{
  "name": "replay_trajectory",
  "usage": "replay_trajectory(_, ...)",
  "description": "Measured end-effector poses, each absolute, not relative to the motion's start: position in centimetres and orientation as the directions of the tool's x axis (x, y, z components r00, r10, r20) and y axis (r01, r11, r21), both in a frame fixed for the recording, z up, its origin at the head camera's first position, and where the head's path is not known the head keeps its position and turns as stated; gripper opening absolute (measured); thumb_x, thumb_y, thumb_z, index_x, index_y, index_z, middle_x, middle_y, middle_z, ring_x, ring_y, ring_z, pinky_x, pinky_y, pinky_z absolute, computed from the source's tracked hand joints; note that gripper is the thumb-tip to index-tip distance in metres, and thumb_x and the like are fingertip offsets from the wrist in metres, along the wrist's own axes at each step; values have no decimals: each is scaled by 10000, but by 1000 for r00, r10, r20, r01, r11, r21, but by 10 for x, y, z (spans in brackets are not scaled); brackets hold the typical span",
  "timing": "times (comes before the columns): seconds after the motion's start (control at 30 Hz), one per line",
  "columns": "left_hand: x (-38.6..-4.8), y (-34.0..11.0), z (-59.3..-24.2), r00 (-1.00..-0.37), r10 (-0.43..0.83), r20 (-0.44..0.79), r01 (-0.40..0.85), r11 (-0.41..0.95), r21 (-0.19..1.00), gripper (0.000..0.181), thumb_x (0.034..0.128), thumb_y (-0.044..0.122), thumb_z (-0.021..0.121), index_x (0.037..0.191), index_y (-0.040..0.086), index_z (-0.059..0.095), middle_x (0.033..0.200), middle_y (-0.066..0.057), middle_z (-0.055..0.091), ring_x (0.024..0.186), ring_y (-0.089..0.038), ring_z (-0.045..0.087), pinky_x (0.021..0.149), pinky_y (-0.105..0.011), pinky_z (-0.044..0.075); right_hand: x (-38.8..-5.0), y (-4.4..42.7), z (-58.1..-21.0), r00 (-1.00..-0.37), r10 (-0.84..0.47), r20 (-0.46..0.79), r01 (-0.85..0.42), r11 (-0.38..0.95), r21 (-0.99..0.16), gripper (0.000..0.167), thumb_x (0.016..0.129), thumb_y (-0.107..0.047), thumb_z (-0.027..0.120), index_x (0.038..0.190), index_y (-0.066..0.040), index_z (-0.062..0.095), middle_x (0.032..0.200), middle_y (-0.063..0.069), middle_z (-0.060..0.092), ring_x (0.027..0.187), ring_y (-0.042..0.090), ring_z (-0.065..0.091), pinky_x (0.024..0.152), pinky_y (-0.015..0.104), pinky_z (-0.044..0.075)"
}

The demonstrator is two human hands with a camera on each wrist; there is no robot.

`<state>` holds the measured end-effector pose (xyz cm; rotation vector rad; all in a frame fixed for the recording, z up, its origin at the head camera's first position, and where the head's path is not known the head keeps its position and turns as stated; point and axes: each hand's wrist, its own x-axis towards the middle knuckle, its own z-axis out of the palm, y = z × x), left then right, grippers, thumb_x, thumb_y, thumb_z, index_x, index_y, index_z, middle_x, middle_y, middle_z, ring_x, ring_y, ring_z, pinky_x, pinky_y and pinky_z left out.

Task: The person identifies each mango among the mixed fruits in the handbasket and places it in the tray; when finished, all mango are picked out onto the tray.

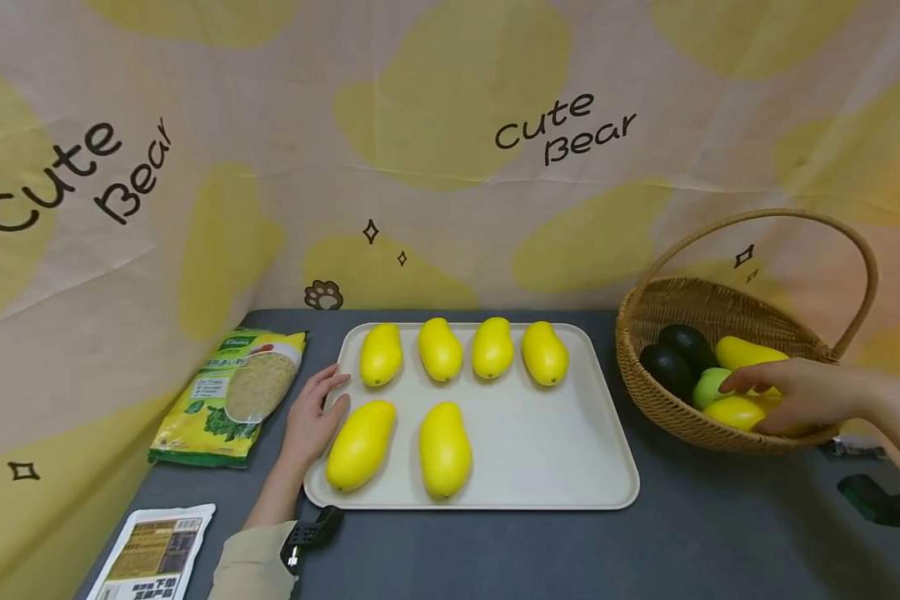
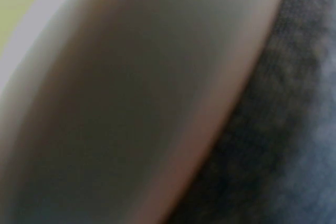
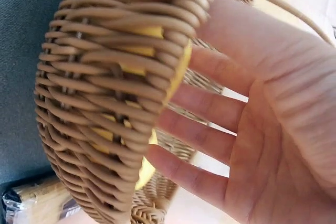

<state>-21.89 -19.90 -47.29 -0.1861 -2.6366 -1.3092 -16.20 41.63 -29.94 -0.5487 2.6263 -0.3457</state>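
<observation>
Several yellow mangoes stand in a back row on the white tray (image 1: 536, 446), among them one mango (image 1: 380, 355) at the left end. Two more lie in front, a left mango (image 1: 361, 446) and a right mango (image 1: 446, 450). My left hand (image 1: 312, 421) rests at the tray's left edge, fingers loosely bent and holding nothing. Inside the wicker basket (image 1: 660, 412), my right hand (image 1: 813, 393) reaches over yellow mangoes, its fingers extended in the right wrist view. Beside them are a green fruit (image 1: 709, 387) and dark avocados (image 1: 667, 369). The blurred left wrist view shows mostly skin.
A yellow and green food bag (image 1: 228, 396) lies left of the tray, with a white packet (image 1: 156, 554) nearer the front. The basket's tall handle (image 1: 765, 214) arches over its opening. A patterned cloth (image 1: 450, 167) hangs behind the grey table (image 1: 495, 554).
</observation>
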Motion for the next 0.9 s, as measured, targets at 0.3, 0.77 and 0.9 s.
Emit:
replay_trajectory(0.3, -219, -197, -474, -976, 21, 215, 185, 595, 782, 329, 966, 113, 580, 1287, 49, 610, 1498, -111, 401, 1371, -338, 360, 1099, -532, 313, -163, 410, -300, -826, -408, -388, -342, 911, -230, 500, 753, -215, 794, 1219, -108, 649, 1224, 104, 616, 1104, 338, 554, 743, 281, 486)
replay_trajectory(0.77, -218, -199, -472, -975, 18, 223, 189, 599, 778, 326, 967, 114, 575, 1284, 43, 612, 1493, -114, 409, 1374, -345, 356, 1107, -538, 296, -164, 405, -292, -841, -480, -250, -436, 875, -211, 465, 790, -330, 795, 1186, -151, 630, 1118, -29, 641, 964, 209, 628, 752, 360, 533)
replay_trajectory(0.9, -218, -199, -472, -974, 15, 225, 189, 597, 780, 325, 965, 111, 578, 1281, 43, 615, 1490, -110, 414, 1373, -339, 360, 1113, -532, 288, -162, 403, -287, -871, -476, -120, -440, 866, -237, 454, 817, -300, 789, 1203, -133, 619, 1126, -28, 651, 948, 67, 614, 749, 360, 563)
